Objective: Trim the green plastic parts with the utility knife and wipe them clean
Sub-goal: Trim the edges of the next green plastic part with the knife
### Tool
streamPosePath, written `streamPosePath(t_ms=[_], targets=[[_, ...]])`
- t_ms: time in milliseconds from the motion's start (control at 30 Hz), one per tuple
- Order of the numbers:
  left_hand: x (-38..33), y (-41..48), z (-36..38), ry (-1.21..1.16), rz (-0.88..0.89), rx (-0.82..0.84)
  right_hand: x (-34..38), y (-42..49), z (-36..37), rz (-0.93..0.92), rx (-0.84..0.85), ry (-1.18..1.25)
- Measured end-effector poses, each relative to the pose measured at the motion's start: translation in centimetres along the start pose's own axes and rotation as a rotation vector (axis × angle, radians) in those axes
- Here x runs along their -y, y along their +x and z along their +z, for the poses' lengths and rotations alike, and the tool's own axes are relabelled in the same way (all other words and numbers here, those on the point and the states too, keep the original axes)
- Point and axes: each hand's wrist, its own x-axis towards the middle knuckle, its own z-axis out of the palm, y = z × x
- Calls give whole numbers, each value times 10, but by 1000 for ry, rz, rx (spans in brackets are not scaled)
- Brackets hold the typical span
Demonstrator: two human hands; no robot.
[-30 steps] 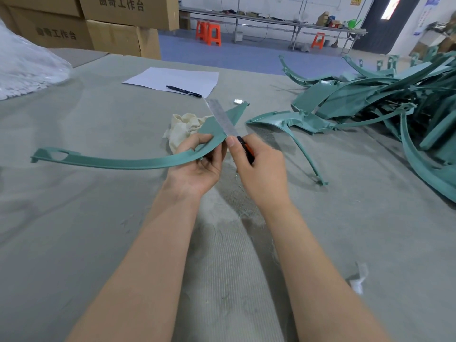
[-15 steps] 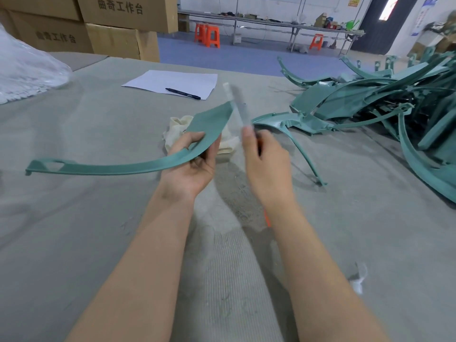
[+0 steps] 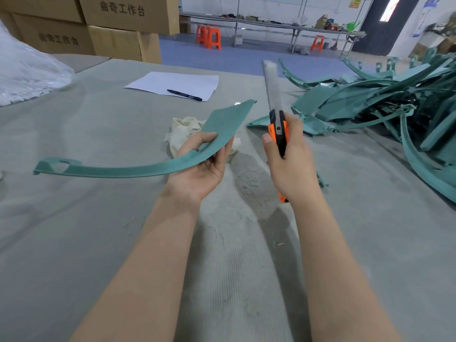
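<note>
- Left hand grips a long curved green plastic part near its wide end, thumb on top, fingers underneath. The part is held above the grey tabletop. Its slotted tip reaches far left, apparently unsupported.
- Right hand is clenched round the orange-and-black utility knife. The long silver blade points up and away, apart from the part.
- Risk: the blade is run out very far. Side load on a cut could flex or snap it.
- Risk: the left thumb and fingertips lie right at the edge to be trimmed. A slip along that edge runs toward them.
- Risk: held at one spot only, the long part may swing or bow under knife pressure, so the cut digs in or skips.
- The crumpled cream cloth rag lies just behind the left hand and within reach. An open blade brought down near it could snag it.
- Pale plastic shavings litter the tabletop between the hands and could cling to a wiped part.
- The heap of green plastic parts at right looks tangled. Pulling one out could drag others.
</note>
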Motion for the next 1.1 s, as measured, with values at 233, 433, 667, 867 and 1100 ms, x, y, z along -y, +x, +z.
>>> streamPosePath(t_ms=[233,433,667,867,1100], targets=[[0,-2,0,9,-35,12,-9,1,7,101,-105,-75],[-1,-3,2,17,-59,12,-12,0,10,59,-125,-93],[-2,-4,2,16,-61,-2,-8,-1,12,37,-139,-78],[-2,-4,3,18,-67,-16,-10,-2,13,25,-123,-13],[-3,-5,2,-10,-38,-44,-10,-5,21,-16,-47,15]])
